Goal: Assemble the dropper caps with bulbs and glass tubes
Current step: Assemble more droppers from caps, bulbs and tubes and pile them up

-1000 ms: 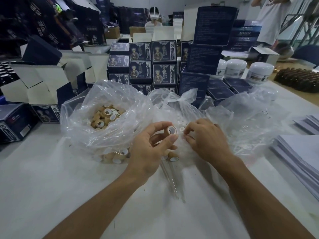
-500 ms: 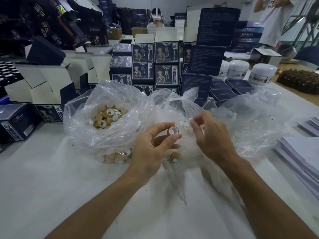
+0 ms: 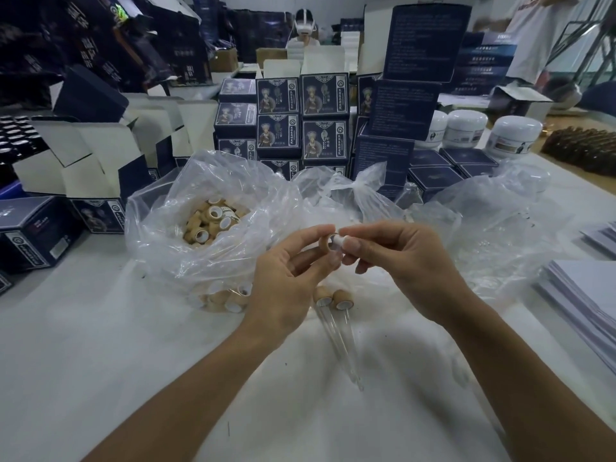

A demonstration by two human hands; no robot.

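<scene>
My left hand pinches a tan ring-shaped dropper cap between thumb and forefinger above the table. My right hand pinches a small white rubber bulb, its end touching the cap's opening. Below the hands, two tan caps with glass tubes lie on the white table, tubes pointing toward me. An open clear plastic bag at the left holds several loose tan caps. A second clear bag lies to the right, behind my right hand.
Stacks of dark blue printed boxes stand behind the bags, with open white-lined cartons at the left. White jars sit at the back right. A pile of white sheets lies at the right edge. Other people are in the background.
My right hand lifted out of the bag with a white bulb and moved left to the cap. My left hand raised the cap slightly to meet it.
</scene>
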